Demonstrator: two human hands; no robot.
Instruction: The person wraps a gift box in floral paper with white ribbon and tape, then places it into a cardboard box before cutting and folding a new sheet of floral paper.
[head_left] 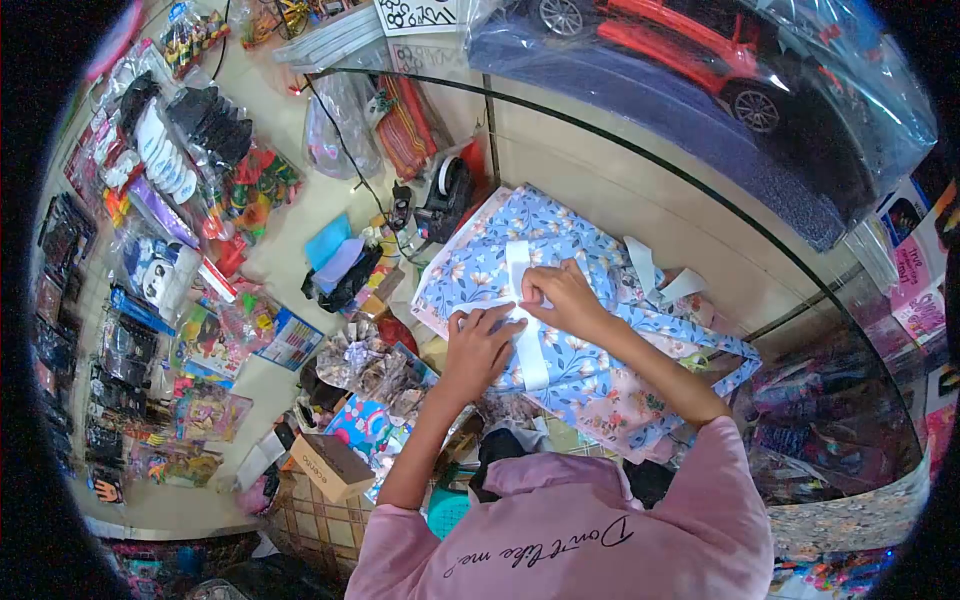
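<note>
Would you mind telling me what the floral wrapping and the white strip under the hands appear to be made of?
The floral wrapping looks like thin printed paper, light blue with flowers: it folds flat in crisp creases. The white strip seems a smooth ribbon or paper band, matte and plain; which one is unclear. The left hand and the right hand both press on it.

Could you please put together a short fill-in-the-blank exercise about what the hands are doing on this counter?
1. Both hands press on a package wrapped in ____ floral paper.
2. A ____ ribbon runs across the package under the left hand and right hand.
3. The black tape dispenser stands ____ the package.

Missing words: blue; white; beside
</note>
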